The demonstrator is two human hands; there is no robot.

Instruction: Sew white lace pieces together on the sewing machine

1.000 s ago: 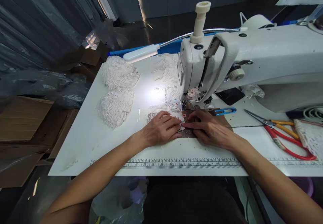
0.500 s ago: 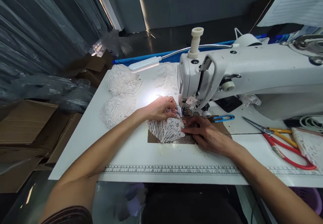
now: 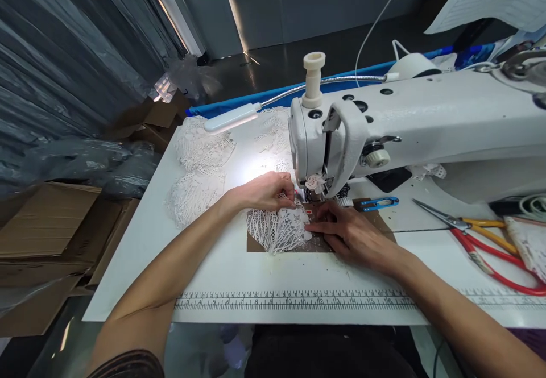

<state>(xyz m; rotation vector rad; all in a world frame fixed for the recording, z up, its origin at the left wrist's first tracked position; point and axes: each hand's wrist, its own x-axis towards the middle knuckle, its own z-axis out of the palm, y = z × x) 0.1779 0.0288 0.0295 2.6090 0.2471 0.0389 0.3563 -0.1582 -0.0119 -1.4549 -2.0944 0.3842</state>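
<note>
One second on, the left hand (image 3: 272, 191), no longer flat, pinches lace (image 3: 279, 235) before the sewing machine (image 3: 409, 119), likely steadying it, while the right hand (image 3: 347, 229), grip unclear, touches its edge.

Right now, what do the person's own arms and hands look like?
The left hand and right hand are gloveless, the forearms bare, without watch or bracelet. A dark sleeve edge crosses the left upper arm; no right sleeve shows.

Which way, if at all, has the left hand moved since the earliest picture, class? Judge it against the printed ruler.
Yes: the left hand has moved forward, farther away from the printed ruler.
</note>
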